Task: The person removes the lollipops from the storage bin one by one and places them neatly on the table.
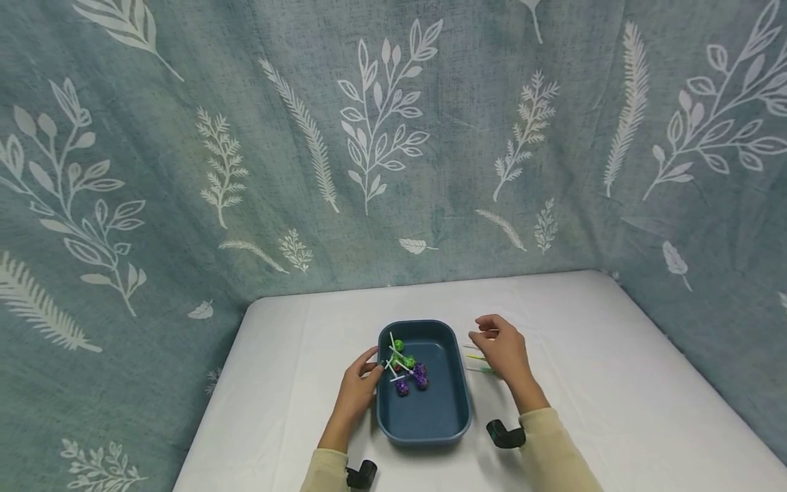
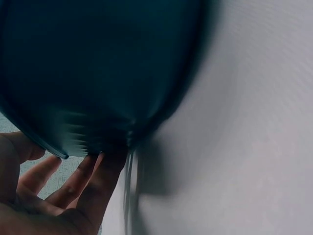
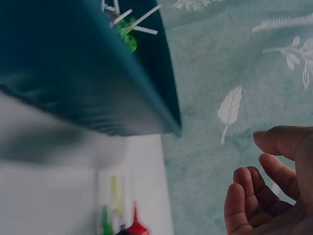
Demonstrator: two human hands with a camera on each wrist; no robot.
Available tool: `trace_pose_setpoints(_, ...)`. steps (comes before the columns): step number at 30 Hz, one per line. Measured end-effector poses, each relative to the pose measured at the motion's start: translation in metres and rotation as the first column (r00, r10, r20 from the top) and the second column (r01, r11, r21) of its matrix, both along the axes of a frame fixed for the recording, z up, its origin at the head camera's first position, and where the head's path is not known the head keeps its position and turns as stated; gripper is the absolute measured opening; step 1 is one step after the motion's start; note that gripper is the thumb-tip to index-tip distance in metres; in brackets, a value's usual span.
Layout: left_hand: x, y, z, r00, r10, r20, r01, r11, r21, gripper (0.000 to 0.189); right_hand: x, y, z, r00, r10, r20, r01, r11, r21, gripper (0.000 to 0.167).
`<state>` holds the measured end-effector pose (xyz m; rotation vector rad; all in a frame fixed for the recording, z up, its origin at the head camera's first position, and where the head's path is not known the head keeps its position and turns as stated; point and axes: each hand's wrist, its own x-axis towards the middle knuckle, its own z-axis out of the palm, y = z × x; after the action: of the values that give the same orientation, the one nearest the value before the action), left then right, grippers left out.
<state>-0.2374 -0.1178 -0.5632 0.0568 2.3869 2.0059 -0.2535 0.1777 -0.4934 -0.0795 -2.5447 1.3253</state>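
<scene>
A dark blue rectangular tray (image 1: 430, 417) sits on the table with several lollipops inside, bunched toward its left side. Their wrappers are green (image 1: 408, 362) and purple (image 1: 421, 376), and their white sticks cross each other. My left hand (image 1: 356, 393) holds the tray's left side; in the left wrist view its fingers (image 2: 105, 181) meet the ridged outer wall, thumb near the rim. Beyond the tray's right rim, my right hand (image 1: 504, 347) hovers, fingers loosely bent with nothing between them. Beneath it lie loose lollipops, partly hidden: a green one (image 3: 106, 220), a yellow stick (image 3: 116, 196) and a red one (image 3: 138, 226).
A white cloth (image 1: 295, 383) covers the table. Behind and along the sides hangs a blue-green curtain (image 1: 430, 253) printed with white leaves. Black wrist-camera mounts (image 1: 505, 434) stick out beside both cuffs.
</scene>
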Motion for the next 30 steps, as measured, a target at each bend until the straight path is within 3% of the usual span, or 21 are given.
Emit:
trace_pose_setpoints(10, 0.000, 0.000, 0.001, 1.000, 0.002, 0.001, -0.002, 1.000, 0.007, 0.046, -0.017, -0.023, 0.018, 0.993, 0.097, -0.066, -0.096, 0.995, 0.010, 0.027)
trace_pose_setpoints(30, -0.002, -0.001, -0.002, 1.000, -0.001, 0.006, 0.001, 0.999, 0.032, 0.047, -0.045, -0.069, 0.012, 0.974, 0.225, 0.012, -0.225, 0.974, 0.013, 0.027)
